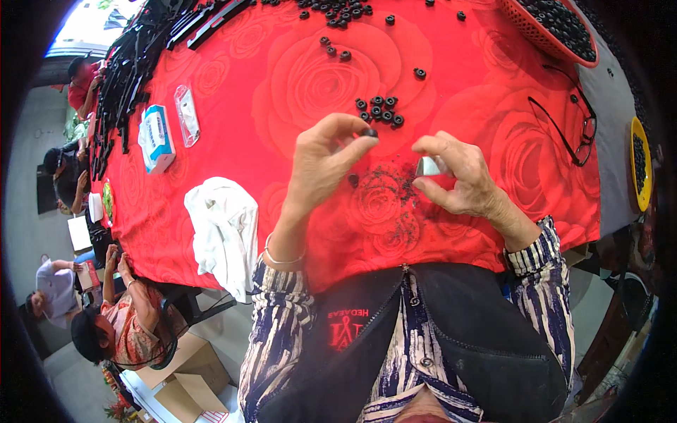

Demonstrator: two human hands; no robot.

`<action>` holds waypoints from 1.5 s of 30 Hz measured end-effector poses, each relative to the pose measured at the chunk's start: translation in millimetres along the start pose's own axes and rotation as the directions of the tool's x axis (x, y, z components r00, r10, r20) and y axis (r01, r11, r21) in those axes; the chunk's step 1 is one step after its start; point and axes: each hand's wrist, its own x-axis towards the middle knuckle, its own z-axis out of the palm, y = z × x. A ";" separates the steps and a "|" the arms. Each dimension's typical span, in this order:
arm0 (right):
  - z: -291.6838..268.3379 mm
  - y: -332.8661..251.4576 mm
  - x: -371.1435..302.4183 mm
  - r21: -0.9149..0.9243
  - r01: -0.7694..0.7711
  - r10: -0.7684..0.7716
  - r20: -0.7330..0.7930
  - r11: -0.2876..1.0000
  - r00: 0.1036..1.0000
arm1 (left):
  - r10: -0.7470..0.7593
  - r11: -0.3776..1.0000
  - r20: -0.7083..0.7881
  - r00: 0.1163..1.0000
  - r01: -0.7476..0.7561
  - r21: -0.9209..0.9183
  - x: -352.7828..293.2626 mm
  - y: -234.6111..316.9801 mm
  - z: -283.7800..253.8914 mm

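Trimming looks to be the step in hand: the left hand (321,158) pinches a small black ring (369,132) at its fingertips, the right hand (458,176) grips a small blade (426,166) at three o'clock, and more rings (379,110) wait at twelve.

Bright, even daylight, soft shadows, sharp centre; heavy fisheye bending and a black vignette at the rim.
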 end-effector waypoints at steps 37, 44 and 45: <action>-12.8 -3.7 1.1 0.228 -0.084 0.058 0.119 0.970 0.991 | -0.308 0.534 0.517 0.799 0.595 -0.601 -25.8 -10.8 33.4; -15.1 -4.9 1.0 0.120 -0.197 0.192 0.054 0.973 0.980 | -0.207 0.501 0.422 0.883 0.466 -0.729 -27.2 -1.8 31.6; -12.9 -3.6 -0.2 0.117 -0.201 0.195 0.054 0.973 0.979 | -0.206 0.498 0.426 0.881 0.469 -0.729 -26.8 -4.9 32.3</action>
